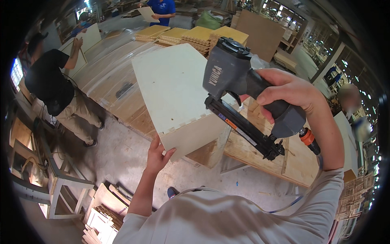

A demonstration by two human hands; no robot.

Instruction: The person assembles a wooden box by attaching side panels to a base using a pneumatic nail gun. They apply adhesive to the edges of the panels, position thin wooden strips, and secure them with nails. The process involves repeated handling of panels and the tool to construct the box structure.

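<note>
Box [174, 83] at the worktop's [302, 162] edge: left hand [157, 156] grips its near corner, fingers closed; right hand [290, 90] fingers wrap the nail gun [227, 67]. Apparent step: steadying the box. Next move calls for firm hold, careful alignment.

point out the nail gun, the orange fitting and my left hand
Nail gun [233, 73], head view, body casing
Orange fitting [306, 137], head view, orange collar
Left hand [157, 158], head view, middle of hand
</note>
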